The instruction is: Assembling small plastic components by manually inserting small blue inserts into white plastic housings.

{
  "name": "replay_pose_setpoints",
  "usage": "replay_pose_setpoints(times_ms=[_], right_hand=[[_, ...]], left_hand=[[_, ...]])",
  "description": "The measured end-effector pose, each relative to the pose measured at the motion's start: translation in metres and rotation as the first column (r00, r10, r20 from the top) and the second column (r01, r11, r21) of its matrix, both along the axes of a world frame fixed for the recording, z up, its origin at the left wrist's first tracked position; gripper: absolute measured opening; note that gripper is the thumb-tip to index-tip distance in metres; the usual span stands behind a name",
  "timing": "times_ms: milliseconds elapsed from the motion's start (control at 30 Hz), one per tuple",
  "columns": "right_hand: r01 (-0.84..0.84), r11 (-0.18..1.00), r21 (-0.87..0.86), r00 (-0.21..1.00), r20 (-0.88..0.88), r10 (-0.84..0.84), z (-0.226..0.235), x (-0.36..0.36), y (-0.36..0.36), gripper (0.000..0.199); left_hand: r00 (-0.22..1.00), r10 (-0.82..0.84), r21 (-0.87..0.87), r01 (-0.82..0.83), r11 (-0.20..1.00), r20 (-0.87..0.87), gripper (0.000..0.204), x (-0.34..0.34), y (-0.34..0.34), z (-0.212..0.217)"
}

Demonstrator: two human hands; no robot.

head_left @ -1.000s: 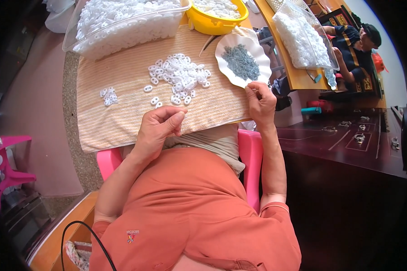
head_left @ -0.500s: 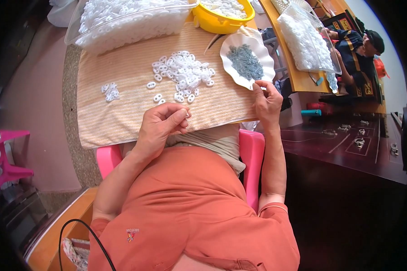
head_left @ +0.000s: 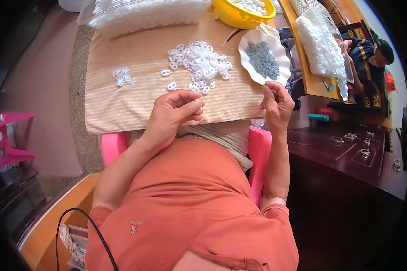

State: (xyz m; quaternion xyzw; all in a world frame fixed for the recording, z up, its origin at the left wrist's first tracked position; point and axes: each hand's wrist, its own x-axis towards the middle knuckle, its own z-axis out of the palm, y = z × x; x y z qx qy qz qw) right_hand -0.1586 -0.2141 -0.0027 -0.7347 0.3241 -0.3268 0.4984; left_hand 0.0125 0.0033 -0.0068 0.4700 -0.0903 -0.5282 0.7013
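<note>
My left hand (head_left: 176, 114) is closed in a pinch just above the near edge of the cloth-covered table (head_left: 135, 108). A small white plastic piece shows faintly at its fingertips. Beyond it lies a loose pile of white oval plastic pieces with two holes (head_left: 203, 63). My right hand (head_left: 278, 105) is pinched at the near rim of a white wavy-edged dish (head_left: 282, 70). Whatever it holds is too small to make out. The dish carries a heap of small slender blue-grey pieces (head_left: 261, 58). A smaller white cluster (head_left: 122, 77) lies at the left.
A clear bin of white pieces (head_left: 149, 20) and a yellow basin (head_left: 242, 17) stand at the far side. Another bin (head_left: 319, 49) sits on a side table at right, where a person (head_left: 368, 58) works. Pink chair arms (head_left: 260, 149) flank me.
The table and its things have shifted right and up in the picture. Both hands stay pinched; my right hand remains by the dish's near rim, my left hand near the table edge.
</note>
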Motion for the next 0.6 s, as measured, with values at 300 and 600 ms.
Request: replay_pose_setpoints(times_ms=[300,600], right_hand=[[-0.150,0.986,0.067,0.988,0.035,0.148,-0.001,0.013,0.031,0.010],[-0.285,0.949,0.134,0.958,0.028,0.284,-0.001,0.021,0.051,0.007]], left_hand=[[0.998,0.025,-0.040,-0.027,0.999,-0.057,0.018,0.001,0.002,-0.004],[0.995,-0.001,-0.064,-0.006,0.998,-0.099,0.019,0.003,0.004,-0.008]])
